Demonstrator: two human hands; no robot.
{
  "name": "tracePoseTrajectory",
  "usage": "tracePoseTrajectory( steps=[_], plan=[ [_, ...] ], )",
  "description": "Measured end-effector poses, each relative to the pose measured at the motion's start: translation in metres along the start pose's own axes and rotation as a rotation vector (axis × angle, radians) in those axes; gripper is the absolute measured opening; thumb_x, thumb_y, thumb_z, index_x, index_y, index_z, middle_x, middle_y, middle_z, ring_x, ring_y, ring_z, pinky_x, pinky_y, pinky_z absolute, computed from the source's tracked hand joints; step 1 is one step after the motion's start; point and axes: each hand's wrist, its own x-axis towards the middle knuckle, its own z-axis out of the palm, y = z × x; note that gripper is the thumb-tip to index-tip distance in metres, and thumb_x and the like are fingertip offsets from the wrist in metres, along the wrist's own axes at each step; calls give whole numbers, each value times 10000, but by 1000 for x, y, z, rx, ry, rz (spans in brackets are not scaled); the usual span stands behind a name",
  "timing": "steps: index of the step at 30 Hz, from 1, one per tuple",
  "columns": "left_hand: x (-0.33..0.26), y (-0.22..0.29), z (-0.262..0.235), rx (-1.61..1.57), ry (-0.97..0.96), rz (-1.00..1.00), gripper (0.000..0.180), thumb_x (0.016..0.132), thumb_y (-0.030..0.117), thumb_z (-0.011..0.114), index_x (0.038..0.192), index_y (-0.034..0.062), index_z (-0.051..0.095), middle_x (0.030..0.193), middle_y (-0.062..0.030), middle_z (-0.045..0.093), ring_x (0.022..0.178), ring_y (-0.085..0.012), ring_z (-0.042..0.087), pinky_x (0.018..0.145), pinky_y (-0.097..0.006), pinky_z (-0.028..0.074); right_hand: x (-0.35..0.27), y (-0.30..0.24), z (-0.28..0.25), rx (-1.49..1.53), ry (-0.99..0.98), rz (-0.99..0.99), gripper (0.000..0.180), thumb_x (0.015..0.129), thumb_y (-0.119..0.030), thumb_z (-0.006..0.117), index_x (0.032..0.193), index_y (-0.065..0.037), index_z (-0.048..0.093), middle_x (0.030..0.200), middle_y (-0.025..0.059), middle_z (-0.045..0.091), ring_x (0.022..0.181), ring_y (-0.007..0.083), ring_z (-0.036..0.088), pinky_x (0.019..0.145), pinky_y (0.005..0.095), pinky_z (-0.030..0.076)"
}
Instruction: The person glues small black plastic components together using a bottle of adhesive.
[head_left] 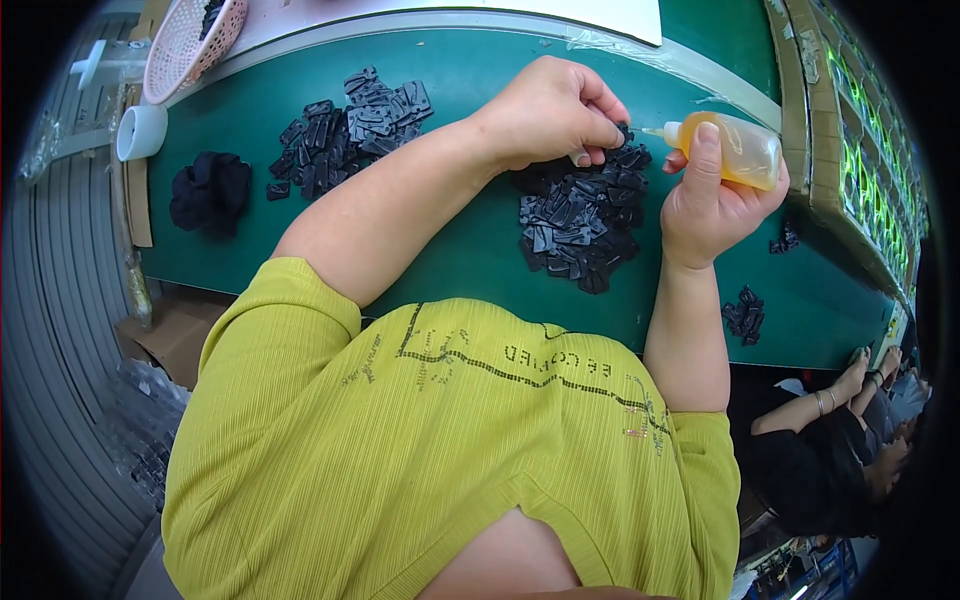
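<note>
My right hand [705, 200] is wrapped round a translucent squeeze bottle [745, 150] of amber liquid, tilted so that its thin nozzle points left. The nozzle tip is at or very near a small black plastic part [626, 132], which my left hand [555, 112] pinches between thumb and fingers. Most of that part is hidden by the fingertips. Below both hands lies a heap of flat black plastic parts [575, 222]. Beyond my left forearm, a second heap of similar black parts [345, 130] is spread on the green tabletop [460, 260].
A crumpled black cloth [210, 193] and a white roll [142, 133] lie at the left. The pink basket [185, 60] stands far left. A cardboard rack [830, 130] borders the right side, near small groups of black parts [745, 316]. Another person [820, 450] sits at lower right.
</note>
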Motion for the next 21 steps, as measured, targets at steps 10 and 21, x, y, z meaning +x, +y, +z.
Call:
tracePoseTrajectory(
  steps=[10, 21],
  plan=[
    [-1, -2, 2, 16, 7, -3, 212, 763, 39, 699, 950, -50, 653, 776, -84, 661, 600, -110, 619, 550, -223, 511, -1, 1, -2, -4, -9, -10, 459, 865, -116, 679, 1160, -23, 340, 926, 119, 577, 618, 102, 580, 510, 202, 496],
    [2, -1, 1, 16, -1, -4, 205, 763, 35, 697, 947, -48, 658, 775, -80, 661, 599, -110, 619, 545, -224, 509, 1, 0, 0, -22, -32, 4, 446, 866, -94, 673, 1155, -28, 340, 914, 114, 573, 611, 97, 568, 516, 206, 488]
  ],
)
